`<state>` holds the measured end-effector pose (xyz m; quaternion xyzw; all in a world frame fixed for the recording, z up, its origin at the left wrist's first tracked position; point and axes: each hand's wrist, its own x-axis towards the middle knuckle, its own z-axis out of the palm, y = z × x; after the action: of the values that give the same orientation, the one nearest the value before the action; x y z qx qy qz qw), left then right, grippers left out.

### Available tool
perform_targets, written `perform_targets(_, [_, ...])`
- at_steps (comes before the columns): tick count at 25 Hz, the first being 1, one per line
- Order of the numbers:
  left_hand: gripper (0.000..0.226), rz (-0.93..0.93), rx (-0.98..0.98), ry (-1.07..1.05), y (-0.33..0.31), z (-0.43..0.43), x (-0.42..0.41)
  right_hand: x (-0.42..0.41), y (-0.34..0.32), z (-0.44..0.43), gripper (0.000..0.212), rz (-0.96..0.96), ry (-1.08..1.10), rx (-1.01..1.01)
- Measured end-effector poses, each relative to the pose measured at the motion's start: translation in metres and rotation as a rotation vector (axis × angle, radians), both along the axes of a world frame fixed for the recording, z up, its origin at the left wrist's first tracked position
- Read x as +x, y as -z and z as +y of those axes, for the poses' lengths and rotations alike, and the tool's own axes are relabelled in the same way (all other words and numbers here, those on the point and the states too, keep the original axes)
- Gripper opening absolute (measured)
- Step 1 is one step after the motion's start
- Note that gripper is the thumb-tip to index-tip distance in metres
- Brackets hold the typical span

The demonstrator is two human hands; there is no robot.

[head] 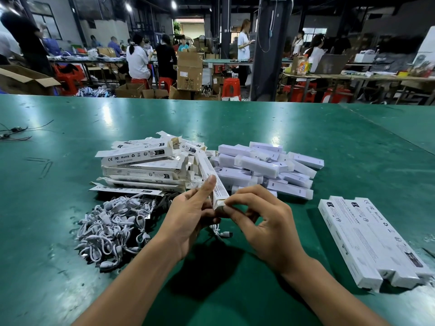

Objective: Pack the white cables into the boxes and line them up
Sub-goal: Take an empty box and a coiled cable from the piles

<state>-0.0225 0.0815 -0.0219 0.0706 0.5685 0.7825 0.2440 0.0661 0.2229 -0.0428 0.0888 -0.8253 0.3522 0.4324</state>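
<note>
Centrally, one long white box (213, 182) is held above the green table (329, 142), tilted, with its near end towards the person. The left hand (188, 220) grips the box from the side, fingers curled under it and the thumb lying along its upper face. The right hand (266, 227) pinches the flap at the near end between thumb and forefinger, with the other fingers curled loosely.

A single white cable (221, 232) shows just below the hands; whether it is gripped cannot be told. The pile of white cables (110, 229) lies on the table left of the hands. Beyond it sits a stack of open boxes (143, 165), touching a heap of white lamp units (266, 168) to its right. A row of closed boxes (369, 241) lies side by side at the right, well apart from the hands.
</note>
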Motion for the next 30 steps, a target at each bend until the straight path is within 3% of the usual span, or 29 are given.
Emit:
perform_targets(3, [0.063, 0.005, -0.013, -0.012, 0.0013, 0.0001, -0.0008, 0.0004, 0.0001, -0.0014, 0.007, -0.042, 0.007, -0.048])
perform_targets(8, [0.066, 0.02, 0.014, 0.017, -0.002, -0.001, -0.0005, 0.0009, -0.0022, -0.0023, 0.026, -0.129, -0.075, -0.152])
perform_targets(19, [0.067, 0.038, -0.047, 0.052, 0.0002, 0.0007, 0.0058, 0.0024, -0.0026, 0.0011, 0.018, -0.188, -0.117, -0.181])
perform_targets(30, [0.047, -0.004, -0.018, 0.257, -0.0062, -0.0033, 0.0043, -0.0006, -0.0023, 0.0074, 0.017, -0.038, -0.046, -0.04])
